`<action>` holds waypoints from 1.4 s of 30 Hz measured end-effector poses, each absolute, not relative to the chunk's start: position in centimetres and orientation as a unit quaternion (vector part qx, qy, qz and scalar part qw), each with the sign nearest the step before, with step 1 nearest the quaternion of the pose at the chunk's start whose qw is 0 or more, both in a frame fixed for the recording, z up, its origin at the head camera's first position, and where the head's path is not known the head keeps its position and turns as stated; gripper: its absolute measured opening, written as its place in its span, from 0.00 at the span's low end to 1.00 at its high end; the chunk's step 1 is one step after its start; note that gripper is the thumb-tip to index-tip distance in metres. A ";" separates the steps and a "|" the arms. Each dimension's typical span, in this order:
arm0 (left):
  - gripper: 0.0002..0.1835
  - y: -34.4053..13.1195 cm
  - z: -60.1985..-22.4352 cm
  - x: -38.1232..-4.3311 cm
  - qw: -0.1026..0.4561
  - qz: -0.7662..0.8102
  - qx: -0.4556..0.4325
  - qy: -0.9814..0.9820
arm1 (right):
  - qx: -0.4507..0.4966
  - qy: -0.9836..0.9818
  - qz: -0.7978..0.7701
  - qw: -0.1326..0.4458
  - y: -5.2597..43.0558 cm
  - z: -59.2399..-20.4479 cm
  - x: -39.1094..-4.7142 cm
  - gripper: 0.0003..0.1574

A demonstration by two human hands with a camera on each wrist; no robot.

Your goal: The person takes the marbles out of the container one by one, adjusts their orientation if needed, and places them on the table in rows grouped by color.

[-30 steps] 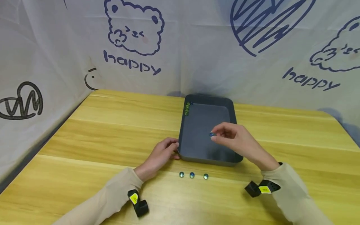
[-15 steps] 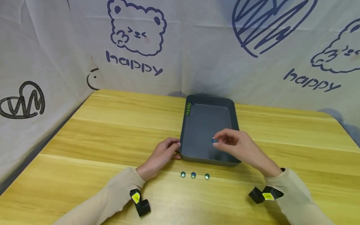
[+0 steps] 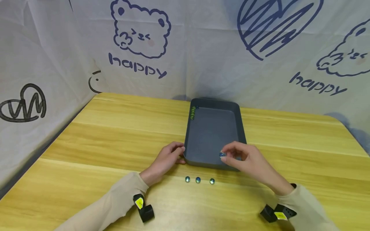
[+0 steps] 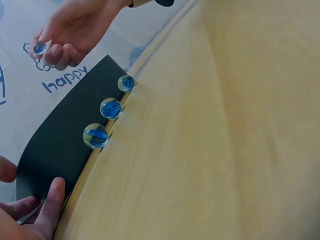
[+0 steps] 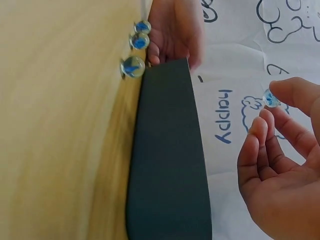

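In the head view my right hand (image 3: 245, 158) pinches a clear marble with a blue swirl (image 3: 222, 154) between thumb and fingertips, over the near right part of a dark grey baking tray (image 3: 212, 134). The right wrist view shows this marble (image 5: 271, 98) at the thumb tip, the other fingers loosely bent beneath. My left hand (image 3: 164, 160) touches the tray's near left corner, its fingertips resting against the outer wall (image 4: 55, 140). Three similar marbles stand in a row before the tray: a left one (image 3: 187, 179), a middle one (image 3: 198, 180) and a right one (image 3: 212, 181).
Several green marbles (image 3: 192, 113) line the tray's far left side, with a dark blue one (image 3: 197, 107) at their far end. The tray stands on a wood-grain table (image 3: 115, 128). A white cloth (image 3: 208, 64) with drawings hangs behind.
My right hand has moved toward me and slightly right with the pinched marble, from over the tray's middle to its near edge. The left hand and the marble row stay in place.
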State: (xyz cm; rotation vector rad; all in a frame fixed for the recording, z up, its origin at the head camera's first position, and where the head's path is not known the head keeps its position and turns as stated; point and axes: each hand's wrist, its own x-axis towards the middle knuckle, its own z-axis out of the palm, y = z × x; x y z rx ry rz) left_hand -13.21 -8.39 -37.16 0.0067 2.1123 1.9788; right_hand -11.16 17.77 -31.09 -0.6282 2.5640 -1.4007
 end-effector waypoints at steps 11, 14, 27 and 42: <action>0.17 -8.3 -37.1 -13.2 0.127 0.679 0.002 0.723 | -0.214 0.849 -0.473 0.096 18.6 -31.8 -9.8 0.11; 0.17 -8.4 -37.0 -13.2 0.125 0.680 0.000 0.722 | -0.217 0.848 -0.471 0.107 18.6 -32.0 -9.8 0.11; 0.17 -8.4 -37.0 -13.4 0.127 0.680 0.000 0.722 | -0.229 0.841 -0.478 0.111 19.1 -32.2 -9.4 0.09; 0.17 -8.5 -37.2 -13.3 0.125 0.684 0.001 0.718 | -0.236 0.836 -0.481 0.116 19.5 -32.7 -9.0 0.09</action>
